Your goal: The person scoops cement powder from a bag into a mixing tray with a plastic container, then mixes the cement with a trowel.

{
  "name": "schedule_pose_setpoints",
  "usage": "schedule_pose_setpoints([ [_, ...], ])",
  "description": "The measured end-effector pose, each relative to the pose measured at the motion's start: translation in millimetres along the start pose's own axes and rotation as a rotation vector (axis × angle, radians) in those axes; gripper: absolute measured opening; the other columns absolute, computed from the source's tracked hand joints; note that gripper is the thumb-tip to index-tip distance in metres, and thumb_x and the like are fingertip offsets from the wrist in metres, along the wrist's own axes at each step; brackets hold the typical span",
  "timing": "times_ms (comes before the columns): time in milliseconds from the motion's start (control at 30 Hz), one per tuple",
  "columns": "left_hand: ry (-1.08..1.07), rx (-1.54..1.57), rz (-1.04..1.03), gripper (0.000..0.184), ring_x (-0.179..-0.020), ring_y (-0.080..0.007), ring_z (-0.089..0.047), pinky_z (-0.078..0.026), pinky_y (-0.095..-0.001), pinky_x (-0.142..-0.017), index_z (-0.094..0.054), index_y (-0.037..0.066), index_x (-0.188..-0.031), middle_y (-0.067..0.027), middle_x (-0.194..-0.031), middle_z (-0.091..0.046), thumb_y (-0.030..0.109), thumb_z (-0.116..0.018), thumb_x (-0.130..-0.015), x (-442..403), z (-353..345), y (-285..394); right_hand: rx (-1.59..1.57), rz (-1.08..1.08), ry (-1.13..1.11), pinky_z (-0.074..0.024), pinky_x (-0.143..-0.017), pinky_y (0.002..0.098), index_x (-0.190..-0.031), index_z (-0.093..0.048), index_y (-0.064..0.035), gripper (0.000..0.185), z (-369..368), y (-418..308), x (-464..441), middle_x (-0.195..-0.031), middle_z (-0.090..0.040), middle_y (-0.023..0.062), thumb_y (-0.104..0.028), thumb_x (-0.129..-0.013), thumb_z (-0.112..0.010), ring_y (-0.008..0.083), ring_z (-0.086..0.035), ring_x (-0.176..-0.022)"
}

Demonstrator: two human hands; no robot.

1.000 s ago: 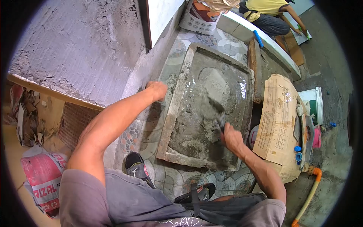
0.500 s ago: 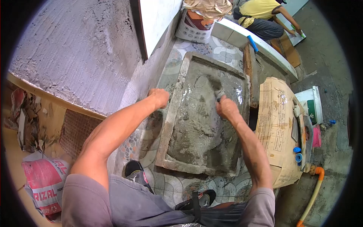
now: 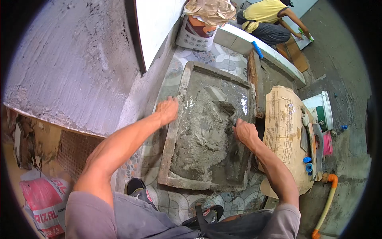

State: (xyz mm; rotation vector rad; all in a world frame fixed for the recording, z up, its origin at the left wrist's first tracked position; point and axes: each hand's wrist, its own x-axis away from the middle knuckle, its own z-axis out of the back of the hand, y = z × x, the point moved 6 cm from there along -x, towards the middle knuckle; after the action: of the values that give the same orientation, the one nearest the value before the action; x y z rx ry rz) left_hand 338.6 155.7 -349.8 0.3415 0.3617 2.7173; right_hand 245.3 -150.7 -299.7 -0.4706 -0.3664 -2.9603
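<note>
Wet grey mortar (image 3: 203,135) lies in a shallow rectangular mixing trough (image 3: 172,135) with a crusted rim. My right hand (image 3: 246,132) is wrapped round the handle of a trowel (image 3: 226,107) over the trough's right half. The trowel's blade rests in the wet mix near the upper middle and is partly coated. My left hand (image 3: 167,109) is closed beside the trough's upper left edge; no object shows in it. Whether its knuckles touch the rim, I cannot tell.
Flattened cardboard (image 3: 280,127) lies right of the trough, near a white-and-green bucket (image 3: 321,111). A bag (image 3: 197,34) stands behind; a pink cement bag (image 3: 43,199) is at lower left. Beyond a low wall (image 3: 262,51), another person (image 3: 266,20) crouches. An orange-ended pipe (image 3: 328,203) lies right.
My right hand has drawn the trowel slightly toward me, and its blade now shows more. My left hand is a little lower. The whole view has shifted slightly.
</note>
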Motion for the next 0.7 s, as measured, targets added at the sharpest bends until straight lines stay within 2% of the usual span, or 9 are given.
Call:
schedule_pose_setpoints([
  [100,0.013,0.014,-0.04,0.035,-0.094,-0.0472,-0.066,-0.054,-0.0556,-0.08,-0.053,-0.01,-0.113,-0.0307,-0.112,-0.056,0.007,-0.053,-0.083,7,2,9,-0.005,-0.057,0.003,-0.0565,-0.068,0.0435,-0.1,-0.054,0.0041,0.044,-29,19,-29,-0.083,-0.07,0.0227,-0.04,-0.099,-0.051,0.0354,-0.071,-0.08],
  [200,0.032,0.058,-0.081,0.034,-0.087,-0.049,-0.065,-0.053,-0.0575,-0.077,-0.052,-0.009,-0.112,-0.0326,-0.109,-0.054,0.011,-0.052,-0.084,17,-13,6,-0.273,-0.094,0.081,-0.0556,-0.069,0.0434,-0.096,-0.059,0.0052,0.048,-69,30,-63,-0.075,-0.068,0.02,-0.042,-0.1,-0.05,0.0315,-0.071,-0.074],
  [300,0.025,0.074,-0.082,0.034,-0.083,-0.0494,-0.064,-0.052,-0.0586,-0.075,-0.052,-0.009,-0.11,-0.033,-0.105,-0.055,0.013,-0.053,-0.084,17,-17,6,-0.774,-0.334,-0.438,-0.0542,-0.071,0.0435,-0.082,-0.063,0.0052,0.053,8,19,-37,-0.069,-0.065,0.0192,-0.043,-0.1,-0.049,0.0283,-0.068,-0.067],
  [333,0.015,0.08,-0.066,0.033,-0.083,-0.0493,-0.064,-0.052,-0.0587,-0.075,-0.052,-0.01,-0.109,-0.0328,-0.104,-0.055,0.013,-0.053,-0.084,16,-17,5,-0.643,-0.285,-0.417,-0.0537,-0.073,0.0421,-0.071,-0.065,0.0035,0.058,14,33,-38,-0.067,-0.064,0.0172,-0.045,-0.1,-0.049,0.026,-0.064,-0.062],
  [400,0.012,0.055,-0.108,0.035,-0.082,-0.0488,-0.065,-0.051,-0.0593,-0.073,-0.053,-0.012,-0.108,-0.0321,-0.103,-0.057,0.013,-0.054,-0.083,14,-19,6,-0.627,-0.372,-0.362,-0.0536,-0.075,0.0424,-0.074,-0.067,0.0048,0.055,27,51,-26,-0.071,-0.067,0.0201,-0.043,-0.098,-0.051,0.0318,-0.067,-0.066],
  [500,0.031,0.003,-0.166,0.037,-0.08,-0.0476,-0.065,-0.05,-0.06,-0.072,-0.054,-0.015,-0.107,-0.0312,-0.099,-0.06,0.012,-0.054,-0.082,16,-27,11,-0.449,-0.289,0.029,-0.0543,-0.079,0.0449,-0.081,-0.069,0.0059,0.05,59,49,-39,-0.079,-0.07,0.0233,-0.038,-0.097,-0.051,0.0373,-0.07,-0.076],
  [533,0.052,-0.021,-0.189,0.037,-0.08,-0.0472,-0.066,-0.049,-0.0601,-0.071,-0.054,-0.016,-0.106,-0.0308,-0.098,-0.061,0.012,-0.054,-0.082,14,-25,14,-0.412,-0.283,0.04,-0.0545,-0.079,0.0458,-0.082,-0.069,0.0064,0.047,46,50,-49,-0.082,-0.07,0.0249,-0.035,-0.096,-0.051,0.0385,-0.07,-0.079],
  [633,-0.072,-0.021,-0.107,0.032,-0.09,-0.0416,-0.067,-0.045,-0.0587,-0.087,-0.062,-0.014,-0.101,-0.0293,-0.101,-0.062,0.008,-0.056,-0.079,10,-18,20,-0.307,-0.219,0.057,-0.0552,-0.082,0.0479,-0.086,-0.067,0.0078,0.039,-12,33,-89,-0.091,-0.069,0.0292,-0.027,-0.093,-0.052,0.0405,-0.07,-0.088],
  [700,-0.059,-0.039,-0.107,0.03,-0.091,-0.0406,-0.067,-0.044,-0.0586,-0.087,-0.064,-0.012,-0.097,-0.0288,-0.1,-0.063,0.009,-0.057,-0.078,10,-18,22,-0.27,-0.156,0.03,-0.0556,-0.082,0.0481,-0.096,-0.064,0.0081,0.036,-37,10,-83,-0.095,-0.068,0.0302,-0.026,-0.09,-0.056,0.0401,-0.069,-0.092],
])
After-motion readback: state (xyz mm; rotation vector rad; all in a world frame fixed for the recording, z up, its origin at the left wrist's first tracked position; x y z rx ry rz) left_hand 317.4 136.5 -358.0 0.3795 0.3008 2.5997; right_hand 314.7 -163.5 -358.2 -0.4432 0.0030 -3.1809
